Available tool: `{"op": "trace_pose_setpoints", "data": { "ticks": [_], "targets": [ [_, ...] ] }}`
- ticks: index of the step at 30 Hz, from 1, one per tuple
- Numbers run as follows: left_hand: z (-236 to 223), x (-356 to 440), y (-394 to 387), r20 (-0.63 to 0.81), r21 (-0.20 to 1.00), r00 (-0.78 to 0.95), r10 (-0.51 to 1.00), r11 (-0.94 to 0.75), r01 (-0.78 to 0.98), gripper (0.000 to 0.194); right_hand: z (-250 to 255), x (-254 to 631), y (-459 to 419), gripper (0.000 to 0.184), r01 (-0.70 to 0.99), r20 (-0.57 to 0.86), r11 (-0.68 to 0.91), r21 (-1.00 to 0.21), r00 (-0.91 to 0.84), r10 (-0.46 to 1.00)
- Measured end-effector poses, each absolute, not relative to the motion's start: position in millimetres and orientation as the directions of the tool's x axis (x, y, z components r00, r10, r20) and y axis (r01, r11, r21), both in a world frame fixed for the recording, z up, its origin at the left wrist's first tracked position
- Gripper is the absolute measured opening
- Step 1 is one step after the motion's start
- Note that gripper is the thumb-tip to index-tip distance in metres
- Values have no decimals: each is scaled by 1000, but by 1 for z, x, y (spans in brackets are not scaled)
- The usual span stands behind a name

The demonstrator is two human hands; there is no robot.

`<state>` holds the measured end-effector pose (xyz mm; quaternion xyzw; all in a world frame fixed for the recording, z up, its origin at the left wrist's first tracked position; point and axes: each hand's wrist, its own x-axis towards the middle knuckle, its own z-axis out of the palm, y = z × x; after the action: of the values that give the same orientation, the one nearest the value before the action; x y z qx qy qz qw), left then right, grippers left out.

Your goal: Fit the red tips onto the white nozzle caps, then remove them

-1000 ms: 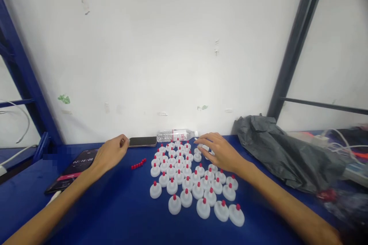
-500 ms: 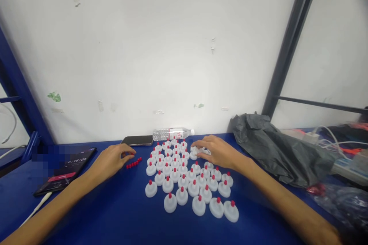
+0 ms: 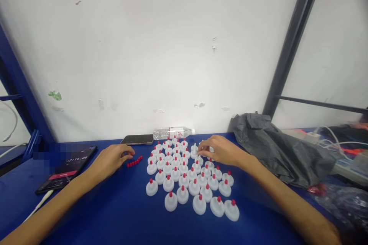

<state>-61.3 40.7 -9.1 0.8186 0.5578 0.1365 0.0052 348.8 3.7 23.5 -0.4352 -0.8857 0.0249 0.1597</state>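
My left hand (image 3: pixel 119 157) hovers at the left beside a short row of small red caps (image 3: pixel 134 161). Its thumb and forefinger are pinched together; whatever sits between them, if anything, is too small to make out. At the far right of a group of white nozzle lids, my right hand (image 3: pixel 217 150) reaches down with bent fingers closed at the tip of a white lid (image 3: pixel 199 159). The fingers cover that tip. Just left of them stands a lid with a bare white tip (image 3: pixel 194 151). Most other lids (image 3: pixel 182 195) wear red caps on their spouts.
A clear plastic bottle (image 3: pixel 174 133) lies along the wall beside a dark phone (image 3: pixel 138 139). Another phone (image 3: pixel 67 170) showing a timer is plugged in at the left. A grey plastic bag (image 3: pixel 276 149) and cables (image 3: pixel 330 141) occupy the right side of the blue table (image 3: pixel 120 214).
My right hand has shifted slightly right, and a white lid now shows under its fingertips. My left hand stays near the red caps, thumb and forefinger closer together.
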Motion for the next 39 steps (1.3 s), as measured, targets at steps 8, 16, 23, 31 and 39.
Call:
{"op": "trace_pose_setpoints", "data": {
  "ticks": [8, 16, 23, 31, 39],
  "targets": [
    [-7, -59, 36, 187, 182, 367, 911, -400, 898, 28, 37, 369, 3, 33, 753, -56, 476, -455, -558, 828],
    [-3, -59, 33, 172, 198, 401, 900, -431, 881, 27, 34, 375, 7, 27, 728, 46, 503, -465, -548, 835],
    [4, -62, 31, 201, 188, 416, 887, -451, 872, 28, 36, 357, -1, 21, 679, 328, 586, -442, -486, 810],
    [12, -34, 1, 630, 9, 480, 611, -623, 782, 25, 19, 319, -16, 26, 648, 538, 761, 39, -655, 530],
    [-3, 20, -39, 615, -252, 715, 332, -777, 577, 36, 18, 284, -43, 36, 479, 651, 844, 240, -725, 226]
  ]
}}
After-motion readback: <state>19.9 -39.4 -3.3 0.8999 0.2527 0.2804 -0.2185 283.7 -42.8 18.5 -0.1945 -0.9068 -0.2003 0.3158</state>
